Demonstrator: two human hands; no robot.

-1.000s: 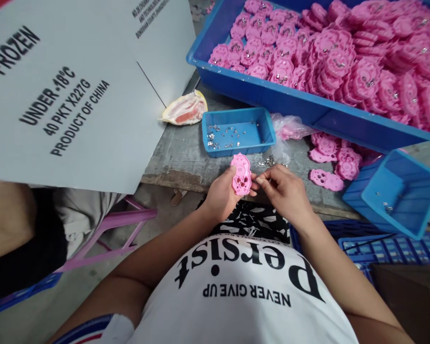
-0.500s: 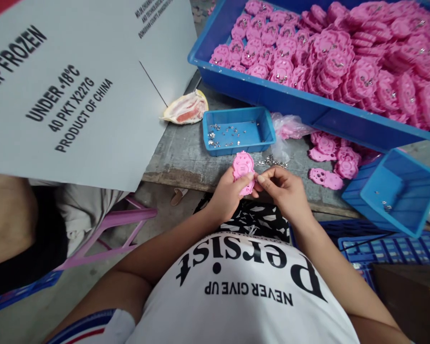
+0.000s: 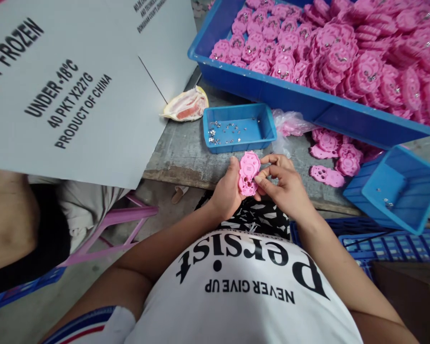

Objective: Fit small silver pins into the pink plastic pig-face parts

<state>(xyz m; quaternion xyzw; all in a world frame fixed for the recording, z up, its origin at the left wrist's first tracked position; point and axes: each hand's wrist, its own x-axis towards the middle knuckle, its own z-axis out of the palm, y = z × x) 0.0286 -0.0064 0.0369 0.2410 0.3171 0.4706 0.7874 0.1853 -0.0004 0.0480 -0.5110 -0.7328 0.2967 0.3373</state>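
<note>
- Over the last second I watched the right hand [image 3: 286,188] close in. It had been pinched just beside the pink piece [image 3: 249,173], and now it lay against the piece's right side.
- The piece had tipped a little toward that hand and risen slightly. It was held in the air over the near edge of the table [image 3: 179,153], just in front of the small blue tray [image 3: 236,145] of metal bits [image 3: 218,134].
- I judged both hands to be working on the one piece, not fetching another.
- The left hand [image 3: 227,188] was clamped on the piece, thumb up its left edge and fingers behind.
- The right thumb tip pressed by the holes low on its face, and the forefinger curled over the upper right edge. The fingers were drawn close together. I could not tell whether a metal bit sat under them.
- Loose pink pieces [image 3: 329,157] lay untouched to the right, below the big blue bin [image 3: 308,107].
</note>
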